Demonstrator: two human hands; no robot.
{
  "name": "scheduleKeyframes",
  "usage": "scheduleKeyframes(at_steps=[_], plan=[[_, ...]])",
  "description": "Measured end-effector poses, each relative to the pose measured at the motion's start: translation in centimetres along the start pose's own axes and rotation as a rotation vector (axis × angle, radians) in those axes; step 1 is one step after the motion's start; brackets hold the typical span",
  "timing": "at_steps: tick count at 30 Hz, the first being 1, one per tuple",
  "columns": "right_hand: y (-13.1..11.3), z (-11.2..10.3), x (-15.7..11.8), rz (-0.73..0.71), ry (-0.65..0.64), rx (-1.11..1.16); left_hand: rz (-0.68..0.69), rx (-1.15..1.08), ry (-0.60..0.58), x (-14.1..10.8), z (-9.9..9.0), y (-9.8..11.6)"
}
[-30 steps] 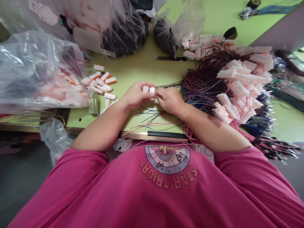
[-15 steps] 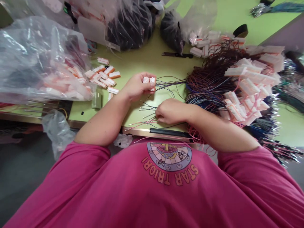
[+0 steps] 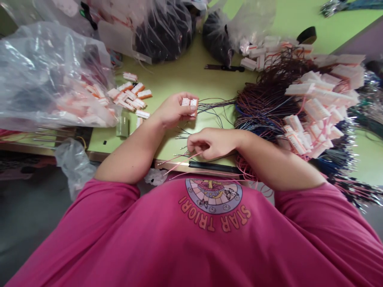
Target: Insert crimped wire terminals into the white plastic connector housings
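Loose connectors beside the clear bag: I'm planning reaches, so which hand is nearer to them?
Left. The left hand, gripping white connectors, is to the right of the loose connectors; the right hand is farther right, at some pink and dark wires.

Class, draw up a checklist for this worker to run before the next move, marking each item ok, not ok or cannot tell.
1. Left hand holding the connectors: ok.
2. Wires trailing from the connectors towards the bundle: ok.
3. Right hand gripping just one wire: cannot tell, the fingers hide it.
4. Knife apart from both hands: ok.
5. Pink wires all within the table edge: not ok, some reach past it.
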State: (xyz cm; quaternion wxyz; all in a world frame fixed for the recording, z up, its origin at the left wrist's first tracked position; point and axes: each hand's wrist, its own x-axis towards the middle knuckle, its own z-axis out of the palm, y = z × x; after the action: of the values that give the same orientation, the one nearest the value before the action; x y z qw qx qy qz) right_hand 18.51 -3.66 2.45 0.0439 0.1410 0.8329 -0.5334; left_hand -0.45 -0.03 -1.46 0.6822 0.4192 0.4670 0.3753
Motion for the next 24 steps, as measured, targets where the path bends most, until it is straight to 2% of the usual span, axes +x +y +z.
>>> scheduleKeyframes(at_steps=[4, 6, 7, 8, 10, 12, 14, 17, 24], plan=[[-1.2, 0.6, 0.0, -0.206, 0.023, 0.146, -0.022, -0.07, -0.057, -0.3, 0.1, 0.0], [-1.1, 0.7, 0.0, -0.281, 0.116, 0.115, -0.039, -0.096, -0.081, -0.5, 0.2, 0.1], [-0.8, 0.7, 0.0, -0.283, 0.215, 0.071, -0.046, -0.11, -0.089, -0.6, 0.3, 0.1], [-0.3, 0.5, 0.0, -0.249, 0.345, 0.014, -0.049, -0.127, -0.094, -0.6, 0.4, 0.1], [0.9, -0.2, -0.3, -0.079, 0.625, -0.119, -0.052, -0.165, -0.096, -0.7, 0.4, 0.1], [1.9, -0.9, -0.8, 0.131, 0.78, -0.247, -0.061, -0.19, -0.09, -0.6, 0.3, 0.1], [2.2, -1.4, -1.2, 0.289, 0.79, -0.357, -0.065, -0.2, -0.084, -0.5, 0.3, 0.2], [1.9, -1.5, -1.4, 0.423, 0.741, -0.491, -0.06, -0.218, -0.082, -0.5, 0.3, 0.3], [1.2, -1.0, -1.1, 0.506, 0.704, -0.592, -0.069, -0.213, -0.056, -0.4, 0.2, 0.2]])
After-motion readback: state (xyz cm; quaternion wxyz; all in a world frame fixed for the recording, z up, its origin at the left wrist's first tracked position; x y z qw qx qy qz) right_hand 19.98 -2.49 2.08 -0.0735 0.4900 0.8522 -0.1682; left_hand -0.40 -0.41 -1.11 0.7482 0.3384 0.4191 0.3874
